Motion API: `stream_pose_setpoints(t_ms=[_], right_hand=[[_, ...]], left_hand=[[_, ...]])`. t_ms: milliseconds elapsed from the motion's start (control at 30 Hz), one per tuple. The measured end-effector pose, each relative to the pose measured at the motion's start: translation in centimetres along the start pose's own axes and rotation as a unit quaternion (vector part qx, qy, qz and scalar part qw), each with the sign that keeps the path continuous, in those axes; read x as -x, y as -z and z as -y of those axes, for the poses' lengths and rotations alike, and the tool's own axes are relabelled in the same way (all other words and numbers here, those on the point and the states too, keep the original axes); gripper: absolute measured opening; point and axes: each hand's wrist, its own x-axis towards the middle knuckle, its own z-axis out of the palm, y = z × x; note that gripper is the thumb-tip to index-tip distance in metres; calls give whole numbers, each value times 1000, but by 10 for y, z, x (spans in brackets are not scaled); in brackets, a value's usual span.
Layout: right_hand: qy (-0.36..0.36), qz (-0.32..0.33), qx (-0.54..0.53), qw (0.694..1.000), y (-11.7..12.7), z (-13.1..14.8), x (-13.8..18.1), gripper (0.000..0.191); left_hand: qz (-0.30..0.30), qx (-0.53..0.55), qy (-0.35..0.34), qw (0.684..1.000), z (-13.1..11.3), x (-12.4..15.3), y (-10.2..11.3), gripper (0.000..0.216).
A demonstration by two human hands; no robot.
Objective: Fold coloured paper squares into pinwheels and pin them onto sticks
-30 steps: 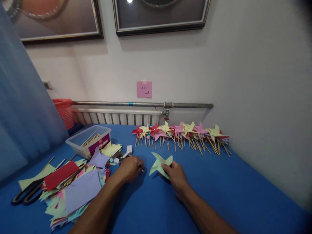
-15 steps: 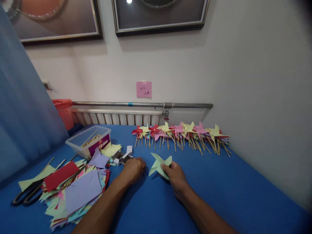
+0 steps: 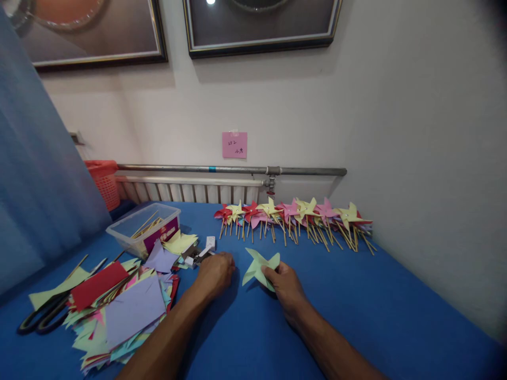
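Observation:
My right hand (image 3: 285,287) pinches a pale green paper pinwheel head (image 3: 258,267) by its lower edge and holds it on the blue table (image 3: 356,311). My left hand (image 3: 214,273) rests on the table just left of it, fingers curled under; whatever they hold is hidden. A small stapler-like tool with a white tag (image 3: 200,252) lies right behind the left hand.
A row of finished paper pinwheels on sticks (image 3: 295,216) lies along the back. A clear box of sticks (image 3: 144,227) stands at back left. A heap of coloured paper squares (image 3: 119,303) and black scissors (image 3: 37,319) lie at left.
My left hand shifted slightly toward the back and its fingers curled further under. The right hand and the green pinwheel head stayed put.

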Motion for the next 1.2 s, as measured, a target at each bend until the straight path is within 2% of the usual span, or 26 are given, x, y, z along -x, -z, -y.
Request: stream_pose_setpoints(t_ms=[67,167,233,333,467,767,1000,1200], right_hand=[[5,1,1,1000,0,-1,-1,32],[18,-6,-2,1000,-1,-2,-1,33],[25,-14,-2,1000,-2,-3,0,34],[35,-27,5,999,-3,-3,1,35],[56,-31,12,998,-6,-4,3,33],[73,-10,4,997,-13,-4,8,32],[64,3,-4,998,-15,-1,10,30],[76,16,3,997,-11,-8,7,32]], left_hand=[[-27,146,15,989,-2,-1,1,17],[-48,346,56,935,-10,-3,-4,19],[-73,417,68,903,-16,-4,-9,17],[-99,464,53,879,-26,-3,-17,12],[-91,474,32,875,-37,1,-23,11],[-102,372,-20,922,-42,5,-28,14],[-78,362,-32,928,-39,4,-25,17],[-94,368,-17,925,-40,3,-27,15]])
